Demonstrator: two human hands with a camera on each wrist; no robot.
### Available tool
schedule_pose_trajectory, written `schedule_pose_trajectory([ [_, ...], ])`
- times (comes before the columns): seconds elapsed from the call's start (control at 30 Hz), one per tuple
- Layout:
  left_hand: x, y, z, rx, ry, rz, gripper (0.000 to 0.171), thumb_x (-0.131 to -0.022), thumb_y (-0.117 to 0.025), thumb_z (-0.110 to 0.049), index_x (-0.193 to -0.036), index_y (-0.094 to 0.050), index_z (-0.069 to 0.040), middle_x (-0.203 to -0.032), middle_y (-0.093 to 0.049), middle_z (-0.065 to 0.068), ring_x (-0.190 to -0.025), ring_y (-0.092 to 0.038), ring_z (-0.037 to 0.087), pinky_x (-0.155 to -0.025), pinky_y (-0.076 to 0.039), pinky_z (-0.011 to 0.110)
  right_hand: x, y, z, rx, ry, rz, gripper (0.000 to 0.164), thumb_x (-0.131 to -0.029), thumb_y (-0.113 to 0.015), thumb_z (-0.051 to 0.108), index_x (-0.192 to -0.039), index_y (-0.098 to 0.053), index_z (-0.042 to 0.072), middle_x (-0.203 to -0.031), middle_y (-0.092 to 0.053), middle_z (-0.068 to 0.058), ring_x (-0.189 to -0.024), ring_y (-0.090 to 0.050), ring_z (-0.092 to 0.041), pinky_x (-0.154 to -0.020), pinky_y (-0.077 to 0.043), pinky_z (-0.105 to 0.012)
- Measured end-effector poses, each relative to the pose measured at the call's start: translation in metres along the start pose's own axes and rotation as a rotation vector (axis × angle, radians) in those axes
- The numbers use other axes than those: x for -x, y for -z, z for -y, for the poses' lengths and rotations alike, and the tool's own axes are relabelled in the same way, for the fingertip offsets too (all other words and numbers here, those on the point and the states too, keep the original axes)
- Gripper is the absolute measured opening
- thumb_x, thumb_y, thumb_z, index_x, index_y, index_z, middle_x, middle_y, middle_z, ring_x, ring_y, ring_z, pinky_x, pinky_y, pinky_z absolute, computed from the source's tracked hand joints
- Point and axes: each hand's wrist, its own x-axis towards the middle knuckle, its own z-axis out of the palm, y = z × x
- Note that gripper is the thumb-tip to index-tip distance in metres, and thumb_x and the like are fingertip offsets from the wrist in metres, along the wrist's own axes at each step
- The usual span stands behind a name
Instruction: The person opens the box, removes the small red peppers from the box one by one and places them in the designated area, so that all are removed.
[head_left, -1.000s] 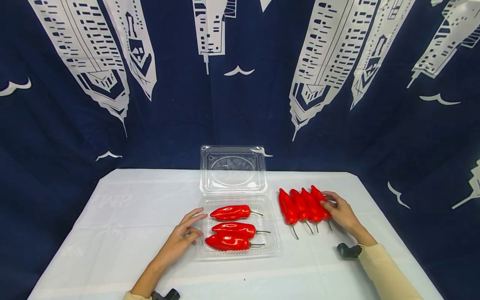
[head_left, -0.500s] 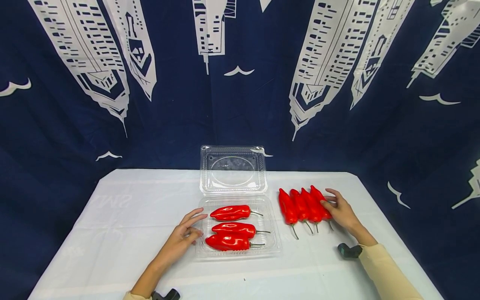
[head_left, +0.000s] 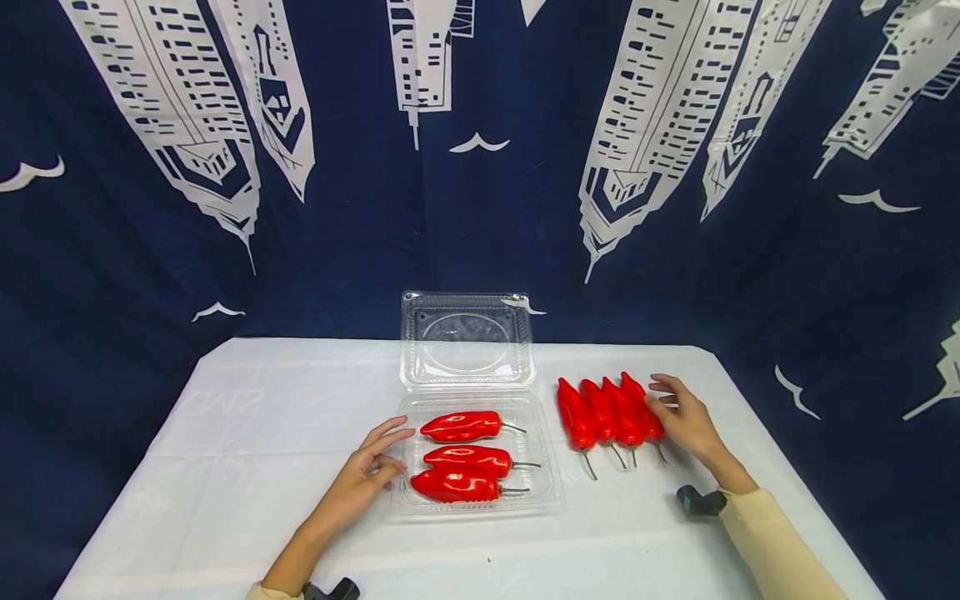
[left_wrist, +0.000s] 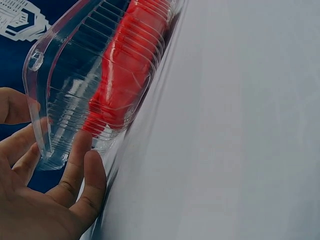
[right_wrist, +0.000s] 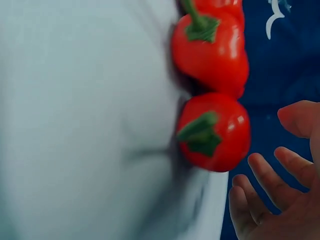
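My left hand rests against the left side of a clear plastic clamshell container, its fingers spread loosely at the rim. Inside the base, three red peppers lie crosswise with stems to the right: a back pepper, a middle pepper and a front pepper. In the left wrist view, fingertips meet the ribbed wall of the container. My right hand hovers beside the rightmost loose pepper. The right wrist view shows its relaxed fingers apart from that pepper, holding nothing.
Several red peppers stand side by side in a row right of the container, including the leftmost one. The container's lid is raised at the back. A white-covered table meets a dark blue printed curtain behind.
My right hand has drawn slightly right, away from the rightmost pepper, and its fingers have loosened. The left hand and the peppers look the same.
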Motion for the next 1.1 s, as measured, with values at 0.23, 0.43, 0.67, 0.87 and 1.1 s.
schedule_pose_trajectory([
  [0.23, 0.000, 0.000, 0.000, 0.001, 0.007, -0.002, 0.049, -0.095, -0.057, 0.003, -0.142, -0.056, -0.009, -0.161, -0.032, 0.001, -0.090, -0.065, 0.022, -0.074, -0.052, 0.024, 0.000, 0.005, 0.018, 0.022, 0.059, -0.031, 0.048, -0.102, -0.053, 0.015, -0.144, -0.041, -0.004, -0.136, -0.055, -0.030, -0.117, -0.056, -0.046, -0.100, -0.047, -0.061],
  [0.43, 0.000, 0.000, 0.000, 0.004, 0.010, -0.005, 0.049, -0.094, -0.057, 0.003, -0.142, -0.056, -0.009, -0.161, -0.032, 0.001, -0.091, -0.065, 0.022, -0.074, -0.053, 0.025, 0.003, 0.004, 0.037, 0.007, 0.129, -0.020, 0.047, -0.100, -0.055, 0.012, -0.143, -0.043, -0.003, -0.134, -0.056, -0.030, -0.116, -0.057, -0.046, -0.099, -0.047, -0.062],
  [0.67, -0.001, 0.000, 0.000, 0.001, 0.014, -0.008, 0.050, -0.094, -0.056, 0.003, -0.142, -0.056, -0.010, -0.160, -0.033, 0.000, -0.091, -0.065, 0.020, -0.074, -0.053, 0.025, 0.006, 0.000, 0.064, -0.010, 0.186, 0.030, 0.045, -0.101, -0.057, 0.015, -0.142, -0.046, -0.001, -0.134, -0.058, -0.028, -0.115, -0.059, -0.044, -0.096, -0.050, -0.060],
  [0.87, -0.001, 0.000, 0.000, 0.003, 0.013, -0.001, 0.049, -0.094, -0.057, 0.002, -0.142, -0.056, -0.010, -0.161, -0.032, 0.000, -0.091, -0.065, 0.020, -0.075, -0.053, 0.026, 0.009, -0.006, 0.083, -0.021, 0.226, 0.072, 0.046, -0.099, -0.061, 0.014, -0.142, -0.048, 0.003, -0.134, -0.059, -0.022, -0.115, -0.059, -0.040, -0.093, -0.053, -0.057],
  [1.1, 0.000, 0.001, 0.001, 0.004, -0.002, 0.008, 0.049, -0.094, -0.057, 0.003, -0.142, -0.056, -0.008, -0.161, -0.031, 0.002, -0.090, -0.066, 0.021, -0.074, -0.053, 0.025, 0.016, -0.017, 0.102, -0.034, 0.316, 0.120, 0.047, -0.095, -0.067, 0.013, -0.139, -0.052, 0.005, -0.130, -0.061, -0.020, -0.107, -0.062, -0.035, -0.085, -0.059, -0.048],
])
